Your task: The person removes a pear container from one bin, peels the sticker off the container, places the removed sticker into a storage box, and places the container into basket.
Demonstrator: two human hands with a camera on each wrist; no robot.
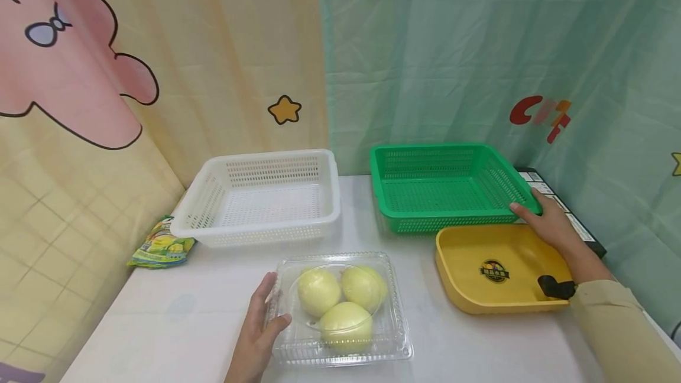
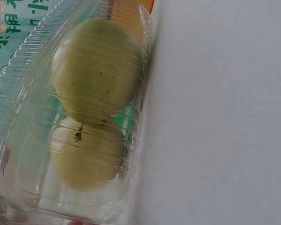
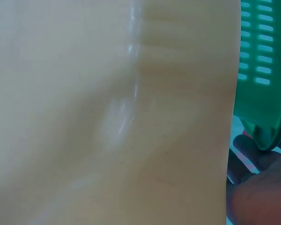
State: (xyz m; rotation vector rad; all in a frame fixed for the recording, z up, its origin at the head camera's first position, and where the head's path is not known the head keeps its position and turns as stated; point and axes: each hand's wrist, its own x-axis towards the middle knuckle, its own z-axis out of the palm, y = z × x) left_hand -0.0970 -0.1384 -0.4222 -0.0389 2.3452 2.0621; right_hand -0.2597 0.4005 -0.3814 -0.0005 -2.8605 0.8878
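In the head view a clear plastic box [image 1: 391, 336] with three round pale yellow-green fruits [image 1: 346, 324] inside sits on the table, lid closed. My left hand [image 1: 259, 324] lies along its left side, fingers fairly straight and the thumb near its front left part. Two of the fruits [image 2: 96, 65] show through the ribbed wall in the left wrist view. At the right, my right hand [image 1: 550, 220] grips the near right corner of a green basket [image 1: 447, 214], thumb at the rim and fingers around the outside. In the right wrist view these fingers [image 3: 253, 152] are partly hidden by the yellow tray.
A yellow tray [image 1: 468, 282] with a round dark label stands before the green basket, under my right forearm. A white basket [image 1: 266, 232] stands at the back left, beside a green-yellow packet [image 1: 164, 247]. A black-edged flat object [image 1: 571, 211] lies by the right curtain [image 1: 628, 152].
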